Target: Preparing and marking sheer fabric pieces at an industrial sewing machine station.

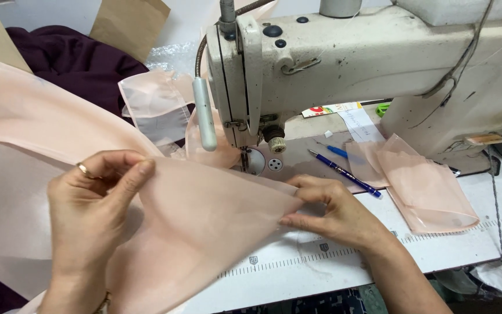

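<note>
A large piece of sheer peach fabric [193, 227] spreads over the sewing table in front of the white sewing machine [344, 64]. My left hand [91, 209], a ring on one finger, pinches the fabric's upper edge at the left. My right hand [335, 212] pinches the fabric's pointed corner just below the needle plate [262, 163]. The cloth is stretched taut between both hands. More of the same fabric trails off to the far left and behind the needle.
A blue pen [344, 172] lies right of the needle plate. Small folded peach fabric pieces [428, 189] rest on the white table [466, 244], which has a ruler strip. Dark purple cloth [71, 64] and brown paper [129, 23] lie behind.
</note>
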